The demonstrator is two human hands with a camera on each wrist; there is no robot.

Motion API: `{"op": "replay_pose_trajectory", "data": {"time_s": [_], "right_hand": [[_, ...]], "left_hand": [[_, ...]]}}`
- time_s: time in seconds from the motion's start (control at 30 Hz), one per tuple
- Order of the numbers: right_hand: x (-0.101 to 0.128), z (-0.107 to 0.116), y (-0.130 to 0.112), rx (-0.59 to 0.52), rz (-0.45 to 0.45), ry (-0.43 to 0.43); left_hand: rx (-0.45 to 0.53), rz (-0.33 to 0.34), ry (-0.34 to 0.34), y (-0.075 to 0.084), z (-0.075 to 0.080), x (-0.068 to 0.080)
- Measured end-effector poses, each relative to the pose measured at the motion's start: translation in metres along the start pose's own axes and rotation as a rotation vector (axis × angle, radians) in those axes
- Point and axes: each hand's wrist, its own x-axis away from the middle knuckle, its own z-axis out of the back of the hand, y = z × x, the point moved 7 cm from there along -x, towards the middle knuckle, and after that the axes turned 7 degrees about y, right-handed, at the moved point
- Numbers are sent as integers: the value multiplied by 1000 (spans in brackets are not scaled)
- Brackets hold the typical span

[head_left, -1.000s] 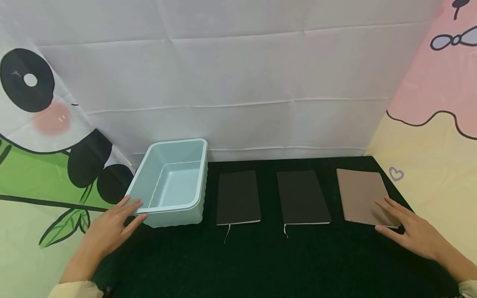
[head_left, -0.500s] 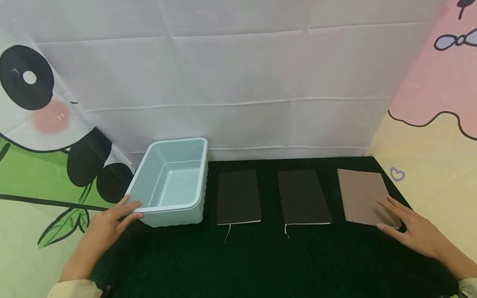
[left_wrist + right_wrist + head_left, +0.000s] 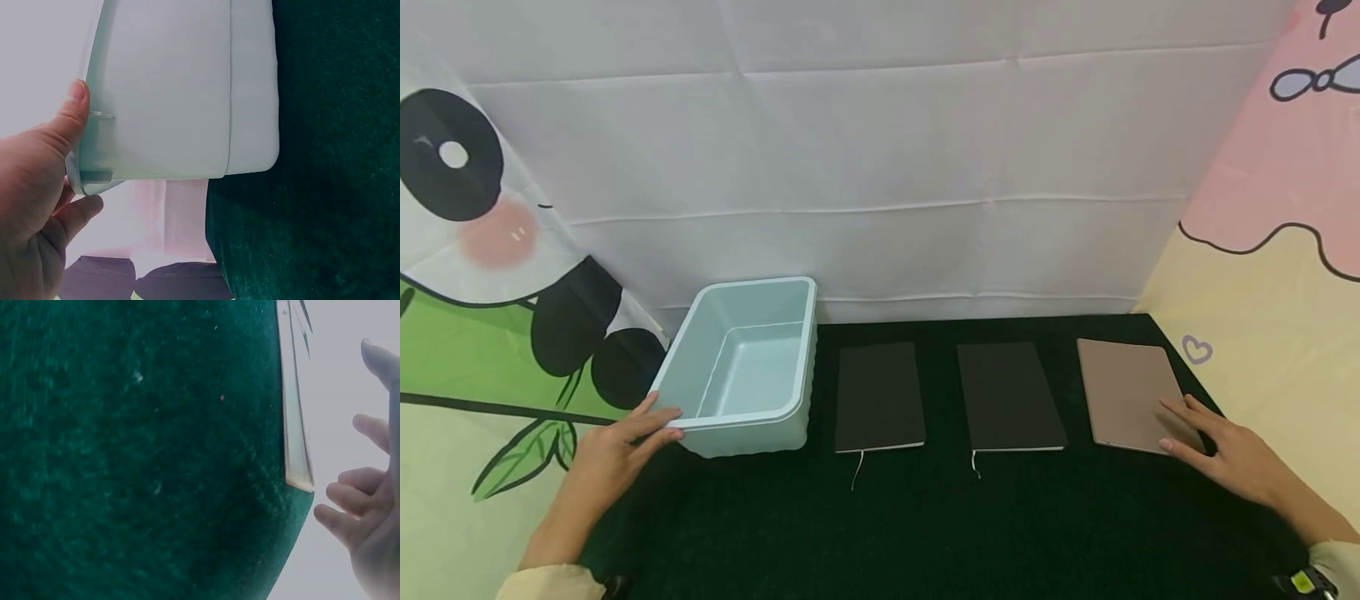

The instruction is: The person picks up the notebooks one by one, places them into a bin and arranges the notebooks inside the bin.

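A light blue plastic bin (image 3: 752, 439) stands at the left of the dark green table cloth (image 3: 925, 525). My left hand (image 3: 640, 429) holds its near left corner, thumb on the rim and fingers below it. The left wrist view shows the thumb of that hand (image 3: 37, 187) lying along the bin (image 3: 181, 94) wall, with a finger under the corner. A tan notebook (image 3: 1123, 387) lies at the right. My right hand (image 3: 1187, 429) rests straight fingers on its near right corner. In the right wrist view the hand (image 3: 369, 512) is beside the notebook's edge (image 3: 295, 437).
Two black notebooks (image 3: 880, 396) (image 3: 1009, 396) with ribbon markers lie side by side between the bin and the tan notebook. A white sheet hangs behind the table, with cartoon-printed cloth at both sides. Bare green cloth stretches along the near edge.
My left hand's fingers have drawn together onto the bin's near left corner. My right hand has stayed on the tan notebook's corner, shifting only slightly.
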Motion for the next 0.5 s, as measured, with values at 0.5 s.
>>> {"op": "replay_pose_trajectory", "data": {"time_s": [0.5], "right_hand": [[0,-17,30,6,-103,-22]], "left_hand": [[-19,36,6,-3,-1,1]]}}
